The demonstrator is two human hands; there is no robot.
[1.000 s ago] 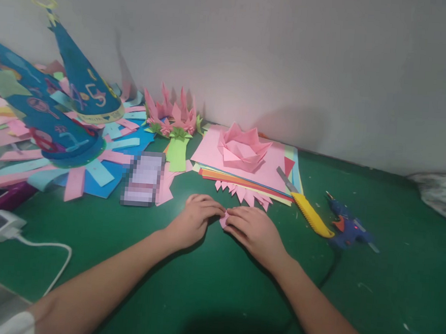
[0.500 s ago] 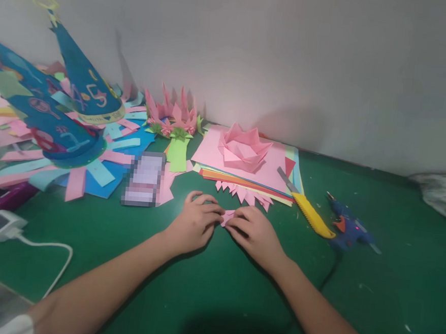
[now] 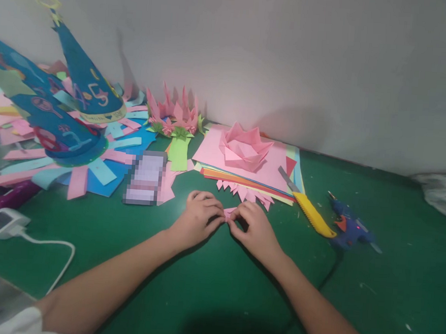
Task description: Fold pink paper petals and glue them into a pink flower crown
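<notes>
My left hand (image 3: pixel 198 218) and my right hand (image 3: pixel 255 229) meet on the green table (image 3: pixel 199 287), fingertips pinched together on a small pink paper piece (image 3: pixel 229 212). Most of that piece is hidden by the fingers. Just beyond the hands lies a row of small pink folded paper points (image 3: pixel 246 193) at the edge of a stack of coloured paper sheets (image 3: pixel 245 171). A pink folded paper flower (image 3: pixel 244 148) sits on top of the stack.
A yellow-handled utility knife (image 3: pixel 307 208) and a blue glue gun (image 3: pixel 347 224) lie to the right. Left are blue paper cone hats (image 3: pixel 85 83), paper strips, pink spiky paper flowers (image 3: pixel 171 113), a white adapter with cable (image 3: pixel 1 223). A wall stands behind.
Both hands have drawn closer together and their fingers have curled into a tighter pinch on the pink paper piece, which now shows less.
</notes>
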